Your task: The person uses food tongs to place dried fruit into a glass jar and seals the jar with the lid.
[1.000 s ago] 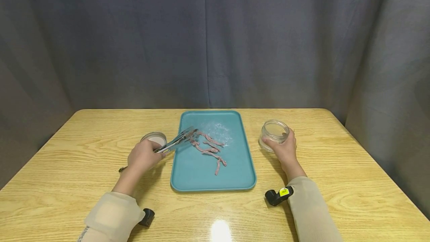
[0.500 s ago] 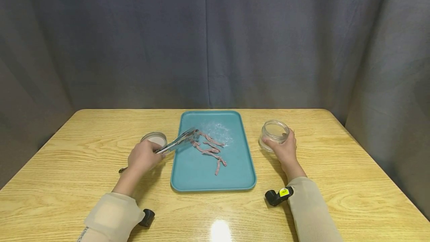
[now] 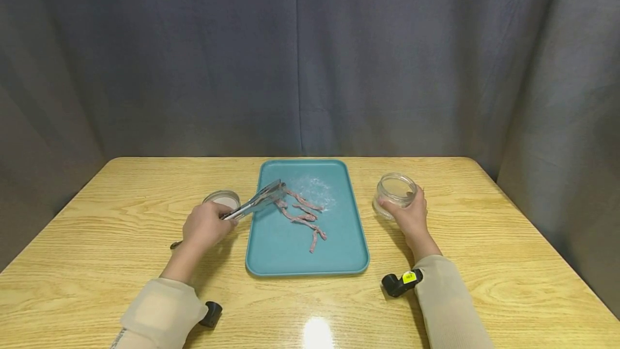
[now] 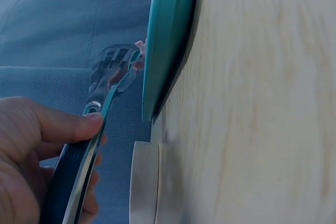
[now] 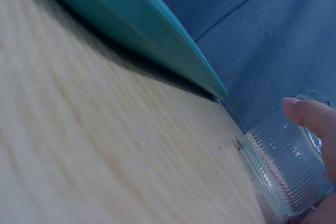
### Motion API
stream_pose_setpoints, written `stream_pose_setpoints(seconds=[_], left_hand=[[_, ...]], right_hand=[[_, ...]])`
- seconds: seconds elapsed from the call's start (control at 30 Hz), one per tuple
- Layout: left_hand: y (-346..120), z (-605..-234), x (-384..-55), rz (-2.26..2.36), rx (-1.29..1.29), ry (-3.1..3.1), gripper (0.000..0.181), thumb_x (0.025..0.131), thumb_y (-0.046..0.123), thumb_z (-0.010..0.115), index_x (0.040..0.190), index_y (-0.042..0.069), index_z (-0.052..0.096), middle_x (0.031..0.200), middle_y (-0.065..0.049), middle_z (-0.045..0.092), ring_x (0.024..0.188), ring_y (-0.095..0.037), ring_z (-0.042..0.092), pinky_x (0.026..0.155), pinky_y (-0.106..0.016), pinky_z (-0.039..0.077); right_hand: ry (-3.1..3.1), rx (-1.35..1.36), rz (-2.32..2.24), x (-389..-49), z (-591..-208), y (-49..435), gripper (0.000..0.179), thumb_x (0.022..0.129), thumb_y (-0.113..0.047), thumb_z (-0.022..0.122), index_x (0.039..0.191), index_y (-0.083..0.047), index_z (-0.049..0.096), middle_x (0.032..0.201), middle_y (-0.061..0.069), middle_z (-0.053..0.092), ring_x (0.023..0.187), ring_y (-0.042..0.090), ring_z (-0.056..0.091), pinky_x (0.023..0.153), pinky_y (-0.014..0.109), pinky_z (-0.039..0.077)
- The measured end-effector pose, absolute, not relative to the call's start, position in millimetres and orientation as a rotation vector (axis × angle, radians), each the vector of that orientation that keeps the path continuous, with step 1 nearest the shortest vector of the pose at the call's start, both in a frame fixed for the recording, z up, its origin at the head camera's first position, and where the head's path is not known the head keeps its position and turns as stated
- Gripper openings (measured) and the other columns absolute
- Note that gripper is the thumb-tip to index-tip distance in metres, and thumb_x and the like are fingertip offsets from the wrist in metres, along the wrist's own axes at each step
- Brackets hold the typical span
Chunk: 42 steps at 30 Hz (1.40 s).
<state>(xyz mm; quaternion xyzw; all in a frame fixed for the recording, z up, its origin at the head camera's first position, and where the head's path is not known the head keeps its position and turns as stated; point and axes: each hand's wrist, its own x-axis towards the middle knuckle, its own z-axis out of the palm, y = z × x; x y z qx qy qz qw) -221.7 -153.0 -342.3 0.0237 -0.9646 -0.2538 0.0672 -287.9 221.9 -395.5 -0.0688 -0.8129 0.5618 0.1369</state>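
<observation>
In the head view my left hand (image 3: pixel 208 226) grips a pair of metal tongs (image 3: pixel 259 200) by their handle. The slotted heads of the tongs hang over the left side of a teal tray (image 3: pixel 310 268). Several thin, pinkish meat strips (image 3: pixel 304 216) lie on that tray, near the tongs' tips. A bit of pink strip (image 4: pixel 139 56) shows at the tongs' heads in the left wrist view; whether it is pinched is unclear. My right hand (image 3: pixel 411 220) holds a clear ribbed glass jar (image 3: pixel 393 190) upright on the table, thumb and fingers curled round it.
A shallow round lid or dish (image 3: pixel 225 198), pale inside, lies just behind my left hand. White powder (image 3: pixel 312 187) is scattered on the tray's far part. The wooden table (image 3: pixel 484 220) ends at a grey curtain (image 3: pixel 363 69) behind.
The tongs' heads have drawn closer together and their tips have risen slightly over the tray. My right hand and the jar have stayed in place.
</observation>
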Motion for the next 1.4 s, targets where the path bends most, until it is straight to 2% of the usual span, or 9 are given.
stream_pose_setpoints(seconds=[0.3,0.53,0.7,0.93,1.17,1.4], left_hand=[[-150.3,-330.6,-227.0,-0.767,0.032,-2.844,0.02,0.073,0.018,0.067,0.091,0.009,0.069,0.07,-0.003,0.056,0.059,-0.018,0.043,0.044,-0.029,0.032],[-141.0,-315.9,-233.7,-0.798,0.018,-2.824,0.022,0.075,0.019,0.065,0.093,0.008,0.068,0.084,-0.008,0.059,0.066,-0.019,0.047,0.046,-0.029,0.034],[-133.2,-305.0,-238.1,-0.799,0.006,-2.839,0.023,0.077,0.02,0.063,0.096,0.009,0.068,0.084,-0.008,0.059,0.065,-0.02,0.047,0.047,-0.029,0.034],[-119.3,-288.8,-245.3,-0.819,-0.057,-2.766,0.024,0.076,0.02,0.064,0.097,0.007,0.067,0.088,-0.009,0.061,0.074,-0.022,0.053,0.055,-0.033,0.039],[-98.7,-274.6,-252.0,-0.883,-0.078,-2.745,0.024,0.077,0.019,0.063,0.099,0.01,0.067,0.084,-0.006,0.057,0.071,-0.021,0.048,0.055,-0.032,0.036],[-77.0,-264.1,-258.6,-0.832,-0.12,-2.734,0.024,0.076,0.021,0.065,0.098,0.013,0.068,0.084,-0.004,0.061,0.072,-0.019,0.051,0.052,-0.032,0.038]], right_hand=[[-2.356,-0.215,1.625,-287.8,-396.5,223.6,0.093,0.07,-0.02,0.072,0.136,-0.005,0.009,0.131,0.021,0.02,0.119,0.035,0.02,0.095,0.044,0.02],[-2.344,-0.202,1.605,-288.2,-395.3,224.0,0.09,0.069,-0.018,0.071,0.136,-0.004,0.011,0.131,0.02,0.022,0.119,0.034,0.022,0.095,0.044,0.021],[-2.355,-0.213,1.611,-287.7,-394.9,223.9,0.092,0.07,-0.019,0.071,0.136,-0.005,0.01,0.131,0.02,0.021,0.119,0.034,0.021,0.095,0.044,0.02],[-2.364,-0.217,1.624,-286.4,-394.5,224.1,0.094,0.069,-0.022,0.072,0.137,-0.006,0.009,0.132,0.02,0.019,0.12,0.035,0.018,0.095,0.045,0.019],[-2.35,-0.209,1.633,-287.7,-395.5,223.9,0.093,0.069,-0.021,0.072,0.136,-0.006,0.009,0.131,0.021,0.019,0.119,0.035,0.02,0.095,0.044,0.02],[-2.361,-0.212,1.628,-287.6,-395.0,222.6,0.093,0.069,-0.022,0.072,0.136,-0.007,0.01,0.131,0.02,0.019,0.119,0.034,0.018,0.095,0.045,0.019]])
